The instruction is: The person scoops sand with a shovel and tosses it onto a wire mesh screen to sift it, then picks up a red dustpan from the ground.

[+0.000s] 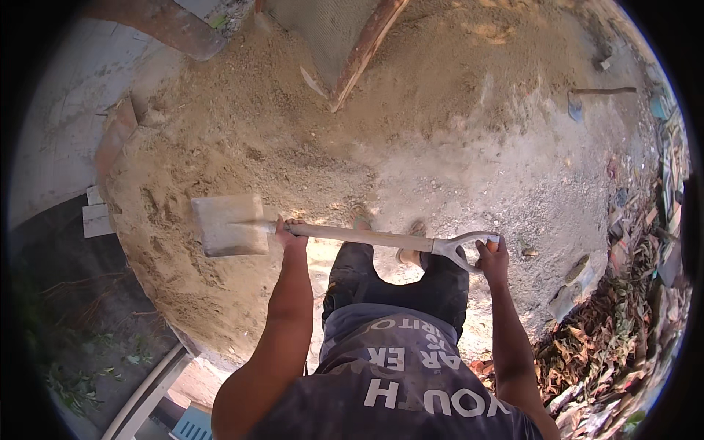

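Observation:
A shovel (pixel 367 236) with a pale wooden shaft lies level across the front of my legs. Its flat, squarish metal blade (pixel 229 224) points left, over the sandy ground, and shows no load on its face. My left hand (pixel 290 231) is wrapped round the shaft close to the blade. At the other end, my right hand (pixel 492 258) grips the D-shaped handle. Both arms are stretched forward and apart. Beneath the shovel, my feet stand on the sand, partly hidden by the shaft and my legs.
Ahead stands a wood-framed mesh screen (pixel 328 37) on a sand heap (pixel 257 110). A hoe-like tool (pixel 576 106) lies at the far right. Dry leaves (pixel 587 337) and scraps pile up on the right. A rusty pipe-like piece (pixel 165 26) is at the upper left.

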Motion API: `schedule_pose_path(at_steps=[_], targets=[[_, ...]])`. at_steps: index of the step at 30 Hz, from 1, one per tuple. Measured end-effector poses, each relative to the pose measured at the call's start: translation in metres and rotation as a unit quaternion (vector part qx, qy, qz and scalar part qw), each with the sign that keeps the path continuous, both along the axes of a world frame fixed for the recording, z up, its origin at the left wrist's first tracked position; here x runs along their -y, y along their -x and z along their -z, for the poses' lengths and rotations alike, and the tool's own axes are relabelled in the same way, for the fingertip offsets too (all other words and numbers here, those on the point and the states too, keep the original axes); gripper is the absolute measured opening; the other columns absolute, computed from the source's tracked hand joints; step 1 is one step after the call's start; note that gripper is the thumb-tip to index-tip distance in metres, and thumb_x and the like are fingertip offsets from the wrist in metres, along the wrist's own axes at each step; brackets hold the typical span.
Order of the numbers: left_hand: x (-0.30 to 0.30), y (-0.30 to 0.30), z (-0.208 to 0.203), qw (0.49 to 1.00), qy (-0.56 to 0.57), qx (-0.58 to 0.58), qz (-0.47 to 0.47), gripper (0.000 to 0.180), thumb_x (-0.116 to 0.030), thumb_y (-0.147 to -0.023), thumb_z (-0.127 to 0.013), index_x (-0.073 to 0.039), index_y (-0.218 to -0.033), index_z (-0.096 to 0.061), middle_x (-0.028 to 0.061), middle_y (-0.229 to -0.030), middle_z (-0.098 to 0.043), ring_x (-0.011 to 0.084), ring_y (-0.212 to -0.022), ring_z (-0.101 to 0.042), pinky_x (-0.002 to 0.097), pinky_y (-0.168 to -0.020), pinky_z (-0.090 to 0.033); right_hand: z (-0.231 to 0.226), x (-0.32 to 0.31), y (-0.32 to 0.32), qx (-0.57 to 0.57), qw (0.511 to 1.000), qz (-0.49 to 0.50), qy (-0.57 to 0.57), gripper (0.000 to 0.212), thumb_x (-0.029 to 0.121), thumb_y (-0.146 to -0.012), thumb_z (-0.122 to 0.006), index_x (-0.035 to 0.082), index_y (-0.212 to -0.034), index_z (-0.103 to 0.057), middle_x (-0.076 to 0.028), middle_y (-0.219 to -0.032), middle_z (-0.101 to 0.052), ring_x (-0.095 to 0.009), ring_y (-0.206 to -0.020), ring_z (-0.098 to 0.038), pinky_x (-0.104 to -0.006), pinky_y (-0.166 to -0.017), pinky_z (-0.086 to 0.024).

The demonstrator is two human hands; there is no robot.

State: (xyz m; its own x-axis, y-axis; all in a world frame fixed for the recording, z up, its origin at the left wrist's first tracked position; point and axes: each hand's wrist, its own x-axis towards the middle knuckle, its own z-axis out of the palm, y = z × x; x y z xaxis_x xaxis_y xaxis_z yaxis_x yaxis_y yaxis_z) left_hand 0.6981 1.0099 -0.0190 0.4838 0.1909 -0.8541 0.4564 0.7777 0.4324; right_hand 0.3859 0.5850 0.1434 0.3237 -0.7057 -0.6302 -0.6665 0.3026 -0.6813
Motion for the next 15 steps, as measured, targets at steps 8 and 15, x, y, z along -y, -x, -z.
schedule_pose_path(at_steps=[8,15], targets=[[0.199,0.014,0.158,0.993,0.017,-0.063,0.095,0.027,-0.027,-0.084,-0.065,-0.017,-0.068,-0.044,-0.0022,-0.057,-0.043,0.0144,-0.053,-0.044,0.0337,-0.057,-0.042,0.164,0.139,0.071,-0.126,0.977,0.140,-0.096,0.017,0.012,-0.084,-0.057,0.007,-0.069,-0.051,-0.001,-0.053,-0.045,-0.011,-0.038,-0.042,-0.0267,-0.034,-0.029],[0.394,0.173,0.357,0.956,0.145,-0.222,0.125,0.029,-0.024,-0.078,-0.070,-0.016,-0.067,-0.045,-0.0007,-0.057,-0.046,0.0183,-0.053,-0.044,0.0371,-0.061,-0.043,0.276,0.314,0.273,-0.235,0.957,0.147,0.086,0.012,0.015,-0.082,-0.053,0.003,-0.078,-0.052,0.000,-0.058,-0.045,-0.010,-0.047,-0.042,-0.0261,-0.042,-0.032]])
